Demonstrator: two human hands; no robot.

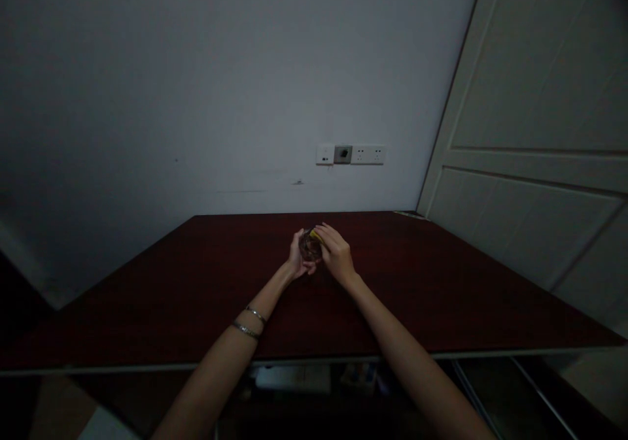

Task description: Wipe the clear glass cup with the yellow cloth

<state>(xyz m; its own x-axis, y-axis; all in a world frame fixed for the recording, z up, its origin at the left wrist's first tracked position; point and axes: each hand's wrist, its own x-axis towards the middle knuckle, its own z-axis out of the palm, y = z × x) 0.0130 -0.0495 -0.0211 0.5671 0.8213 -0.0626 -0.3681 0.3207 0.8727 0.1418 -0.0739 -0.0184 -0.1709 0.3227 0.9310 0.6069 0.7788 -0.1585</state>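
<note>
Over the far middle of the dark red table (pixel 235 283), my left hand (pixel 296 258) holds a small, round, see-through vessel (pixel 309 249) that looks like glass. Its fingers wrap round the left side and underneath. My right hand (pixel 338 255) comes from the right, its fingers closed on a small yellow pad (pixel 315 235), perhaps a sponge, pressed at the vessel's upper rim. Most of the pad is hidden by my right fingers. Dim light makes the vessel's exact shape hard to tell.
A pale wall (pixel 245 100) rises behind the table, with a row of sockets (pixel 360 155) on it. To the right stands a white panelled door (pixel 530 133). Below the table's front edge, a white box-like item (pixel 294 379) and other dim objects lie on a shelf or drawer.
</note>
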